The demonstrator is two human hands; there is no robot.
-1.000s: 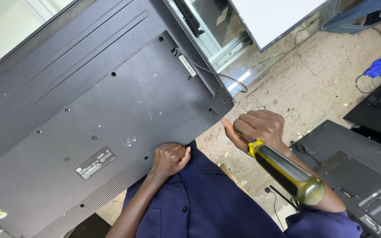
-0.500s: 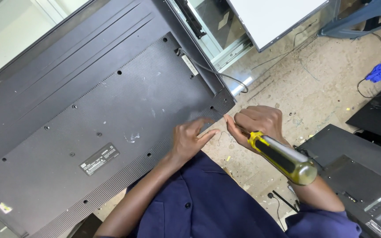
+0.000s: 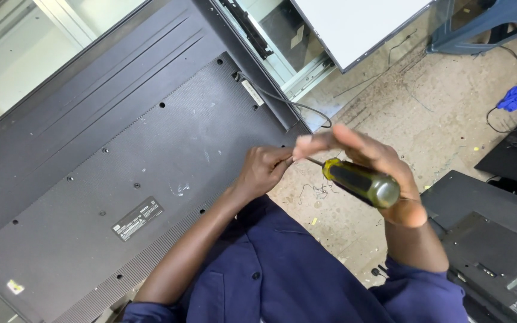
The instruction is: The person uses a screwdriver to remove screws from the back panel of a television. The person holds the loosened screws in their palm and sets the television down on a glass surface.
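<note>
A large flat-screen television [image 3: 121, 155] lies face down, its dark grey back cover filling the left of the view, the lower right corner pointing toward the person. The right hand [image 3: 369, 164] is wrapped loosely around a yellow-and-black screwdriver [image 3: 360, 182], fingers partly extended over the handle. The tool's long axis runs from the handle at lower right up-left, its thin shaft aimed at the cover's corner. The left hand [image 3: 264, 170], nearer the television, is pinched closed at the shaft's tip, just beside the cover edge; it may be holding a small screw, though none shows.
</note>
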